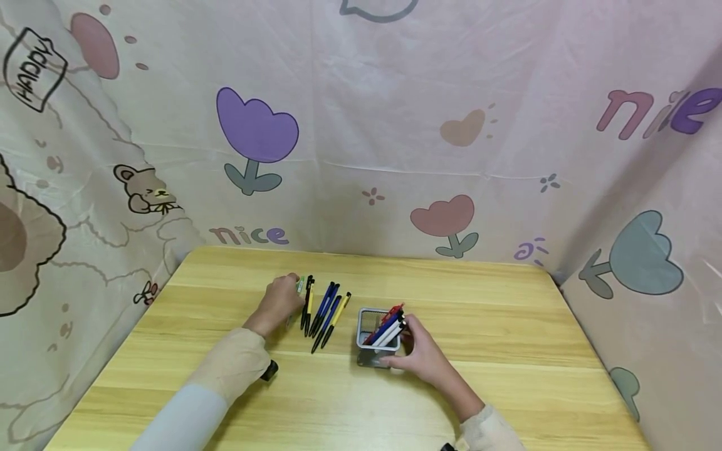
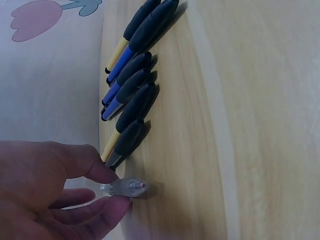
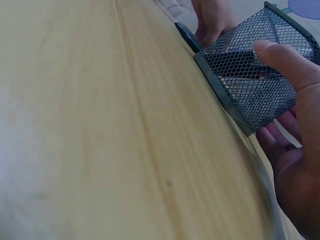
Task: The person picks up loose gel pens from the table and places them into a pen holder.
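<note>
My left hand (image 1: 282,300) pinches a clear pen (image 2: 127,187) between thumb and fingers, at the left end of a row of pens. Beside it, several pens with black grips lie roughly side by side on the table, among them a blue pen (image 2: 118,73) and a yellow pen (image 1: 337,318). With thumb and fingers on its walls, my right hand (image 1: 424,354) holds a square mesh pen holder (image 3: 250,75) that stands upright. Inside lean white pens (image 1: 390,333), a blue pen and a red pen, tilted to the right.
Under everything is a light wooden table (image 1: 491,313). A printed cloth (image 1: 350,125) hangs behind the table's back edge and along both sides. A small black object (image 1: 269,370) shows at the left wrist.
</note>
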Demonstrator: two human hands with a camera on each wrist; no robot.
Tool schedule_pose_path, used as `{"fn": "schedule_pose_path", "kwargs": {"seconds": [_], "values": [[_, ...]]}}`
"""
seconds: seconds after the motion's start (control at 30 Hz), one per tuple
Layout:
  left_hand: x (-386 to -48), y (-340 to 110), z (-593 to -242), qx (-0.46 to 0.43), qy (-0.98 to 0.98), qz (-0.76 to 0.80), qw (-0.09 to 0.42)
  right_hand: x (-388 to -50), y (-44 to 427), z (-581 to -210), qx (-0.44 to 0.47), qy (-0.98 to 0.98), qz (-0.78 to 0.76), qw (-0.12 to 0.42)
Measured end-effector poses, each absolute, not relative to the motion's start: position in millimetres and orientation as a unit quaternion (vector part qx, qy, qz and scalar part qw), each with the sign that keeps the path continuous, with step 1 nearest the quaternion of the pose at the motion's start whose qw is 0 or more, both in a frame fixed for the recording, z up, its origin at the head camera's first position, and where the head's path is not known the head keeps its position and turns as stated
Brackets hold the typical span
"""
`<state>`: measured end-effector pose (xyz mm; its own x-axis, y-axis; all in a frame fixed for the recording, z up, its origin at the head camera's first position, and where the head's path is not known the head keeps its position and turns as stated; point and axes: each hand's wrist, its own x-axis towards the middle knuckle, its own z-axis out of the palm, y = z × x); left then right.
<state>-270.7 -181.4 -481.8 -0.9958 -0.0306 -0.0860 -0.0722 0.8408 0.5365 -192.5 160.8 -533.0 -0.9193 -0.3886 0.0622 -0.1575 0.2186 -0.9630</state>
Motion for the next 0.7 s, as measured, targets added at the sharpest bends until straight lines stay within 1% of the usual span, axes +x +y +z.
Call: {"fn": "schedule_pose_path", "kwargs": {"seconds": [0.37,0.7], "values": [[-268.7,-187.7,-484.4,-0.027,0.952,0.302,0.036,-192.1,161.0,-532.9,-0.181,0.777,-0.595,0.093],[-266.0,-183.4,-476.3,-0.014,0.954,0.301,-0.004,-192.6,160.7,-532.8,-0.183,0.777,-0.595,0.094]]}}
